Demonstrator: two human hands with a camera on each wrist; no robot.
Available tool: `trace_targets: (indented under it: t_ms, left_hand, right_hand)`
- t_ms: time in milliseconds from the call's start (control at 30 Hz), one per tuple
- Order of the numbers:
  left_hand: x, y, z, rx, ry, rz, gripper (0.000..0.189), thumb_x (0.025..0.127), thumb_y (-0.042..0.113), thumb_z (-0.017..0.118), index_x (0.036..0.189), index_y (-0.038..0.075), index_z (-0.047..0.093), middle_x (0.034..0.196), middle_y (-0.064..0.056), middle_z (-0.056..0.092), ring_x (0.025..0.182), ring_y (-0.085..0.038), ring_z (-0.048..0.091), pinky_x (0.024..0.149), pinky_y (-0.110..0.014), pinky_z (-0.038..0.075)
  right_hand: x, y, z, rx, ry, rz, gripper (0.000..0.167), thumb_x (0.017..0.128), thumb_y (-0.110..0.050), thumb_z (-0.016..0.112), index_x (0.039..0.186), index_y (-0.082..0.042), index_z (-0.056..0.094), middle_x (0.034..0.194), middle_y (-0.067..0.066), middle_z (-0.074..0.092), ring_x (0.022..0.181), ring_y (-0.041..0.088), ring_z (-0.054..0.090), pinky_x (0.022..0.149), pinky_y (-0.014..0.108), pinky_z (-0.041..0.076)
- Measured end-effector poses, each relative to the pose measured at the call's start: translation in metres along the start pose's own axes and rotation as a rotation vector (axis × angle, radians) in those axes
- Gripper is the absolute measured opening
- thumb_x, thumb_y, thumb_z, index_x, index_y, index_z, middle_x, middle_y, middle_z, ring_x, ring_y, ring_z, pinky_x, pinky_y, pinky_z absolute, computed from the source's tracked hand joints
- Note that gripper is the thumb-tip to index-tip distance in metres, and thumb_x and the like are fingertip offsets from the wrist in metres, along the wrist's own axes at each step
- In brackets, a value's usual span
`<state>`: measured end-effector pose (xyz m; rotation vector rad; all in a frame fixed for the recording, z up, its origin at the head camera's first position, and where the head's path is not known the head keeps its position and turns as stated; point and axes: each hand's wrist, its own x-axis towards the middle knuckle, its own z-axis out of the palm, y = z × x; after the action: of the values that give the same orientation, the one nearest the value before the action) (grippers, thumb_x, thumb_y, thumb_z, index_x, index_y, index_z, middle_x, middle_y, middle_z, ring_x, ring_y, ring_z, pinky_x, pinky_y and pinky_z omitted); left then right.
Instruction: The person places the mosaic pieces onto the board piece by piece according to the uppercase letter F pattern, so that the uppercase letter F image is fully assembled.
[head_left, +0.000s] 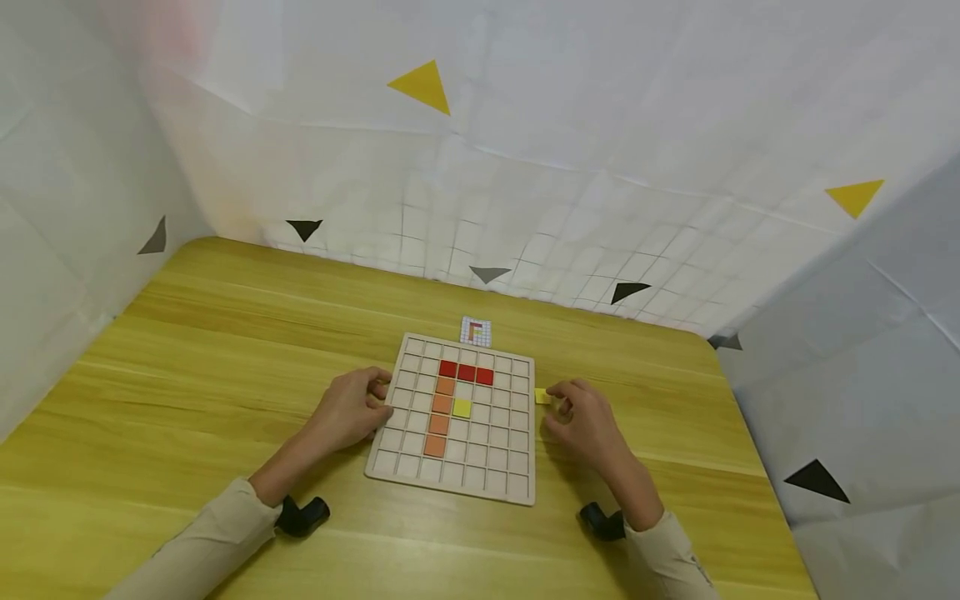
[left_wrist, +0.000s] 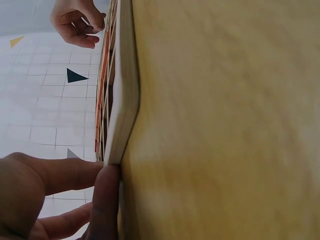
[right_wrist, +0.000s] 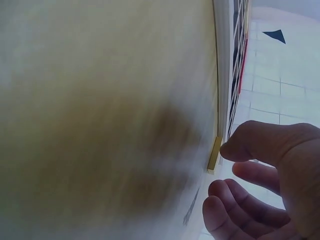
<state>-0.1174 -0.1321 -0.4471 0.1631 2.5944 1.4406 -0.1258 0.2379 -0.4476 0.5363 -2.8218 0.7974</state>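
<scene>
A pale wooden grid board (head_left: 480, 467) lies on the table; its squares hold three red tiles (head_left: 467, 373) in a row, several orange tiles (head_left: 438, 425) in a column and a yellow tile (head_left: 462, 408). My left hand (head_left: 351, 407) grips the board's left edge, thumb and fingers against it, as the left wrist view shows closely. Just past the right edge lies another yellow tile (head_left: 542, 397), also seen edge-on as a yellow tile (right_wrist: 214, 155) in the right wrist view. My right hand (head_left: 588, 421) is beside it, fingers loosely bent, fingertips at the tile; a firm hold is not visible.
A small printed card (head_left: 476, 331) with a coloured pattern on a grid lies behind the board's far edge. White sheeting (head_left: 525, 208) with yellow, black and grey triangles encloses the wooden table (head_left: 247, 333) at the back and sides.
</scene>
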Motion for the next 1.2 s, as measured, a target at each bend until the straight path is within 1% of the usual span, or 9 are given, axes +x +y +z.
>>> trace_targets:
  t_ms: [67,233,433,667,800,967,1200]
  left_hand:
    - [0.0,0.0,0.0,-0.005,-0.004,0.0,0.045,0.085,-0.001,0.071,0.127,-0.007,0.059,0.101,-0.013,0.064,0.078,-0.017,0.064,0.05,-0.03,0.054]
    - [-0.001,0.0,0.0,-0.006,-0.006,0.01,0.045,0.084,-0.001,0.07,0.127,-0.007,0.059,0.1,-0.013,0.064,0.078,-0.017,0.064,0.05,-0.029,0.054]
    - [-0.001,0.0,0.001,-0.008,-0.006,0.012,0.045,0.084,-0.001,0.07,0.127,-0.007,0.059,0.1,-0.013,0.064,0.078,-0.017,0.064,0.05,-0.029,0.054]
    - [-0.001,0.001,0.0,-0.013,-0.005,0.006,0.045,0.084,-0.001,0.07,0.128,-0.006,0.059,0.101,-0.013,0.065,0.078,-0.017,0.065,0.051,-0.029,0.055]
    - [-0.001,0.001,0.0,-0.011,-0.003,0.009,0.045,0.085,-0.001,0.07,0.128,-0.006,0.059,0.102,-0.013,0.065,0.079,-0.018,0.065,0.051,-0.029,0.055]
    - [-0.001,0.0,0.0,-0.009,-0.005,0.012,0.044,0.085,0.0,0.069,0.128,-0.006,0.059,0.102,-0.013,0.064,0.079,-0.017,0.065,0.05,-0.029,0.055]
    - [0.0,-0.001,-0.001,-0.007,-0.006,0.013,0.044,0.084,-0.001,0.069,0.127,-0.006,0.059,0.101,-0.013,0.064,0.078,-0.017,0.065,0.05,-0.029,0.054]
  right_hand:
    - [0.001,0.0,0.001,0.0,0.007,0.008,0.03,0.078,-0.001,0.078,0.107,0.0,0.071,0.097,0.011,0.062,0.076,0.019,0.06,0.064,0.034,0.053]
    - [0.005,0.001,0.003,-0.001,0.017,-0.01,0.032,0.077,0.0,0.076,0.109,-0.001,0.07,0.097,0.011,0.062,0.076,0.019,0.06,0.063,0.035,0.053]
    - [0.009,0.001,0.006,-0.006,-0.016,-0.016,0.031,0.078,0.0,0.075,0.109,-0.001,0.07,0.096,0.011,0.061,0.077,0.019,0.058,0.064,0.035,0.052]
    - [0.014,0.001,0.007,-0.031,-0.034,-0.027,0.032,0.077,0.001,0.075,0.109,-0.001,0.071,0.087,0.008,0.057,0.071,0.016,0.048,0.06,0.032,0.045]
    - [0.017,0.001,0.006,-0.03,-0.053,-0.023,0.03,0.077,0.001,0.074,0.108,-0.003,0.073,0.083,0.006,0.054,0.071,0.016,0.045,0.06,0.032,0.042]
    - [0.018,0.001,0.006,-0.022,-0.083,0.003,0.027,0.078,0.001,0.074,0.104,-0.003,0.074,0.087,0.007,0.057,0.071,0.014,0.05,0.062,0.032,0.046]
    - [0.018,0.003,0.007,0.014,-0.092,0.021,0.024,0.077,0.002,0.075,0.101,-0.003,0.073,0.093,0.008,0.06,0.074,0.013,0.055,0.064,0.032,0.05]
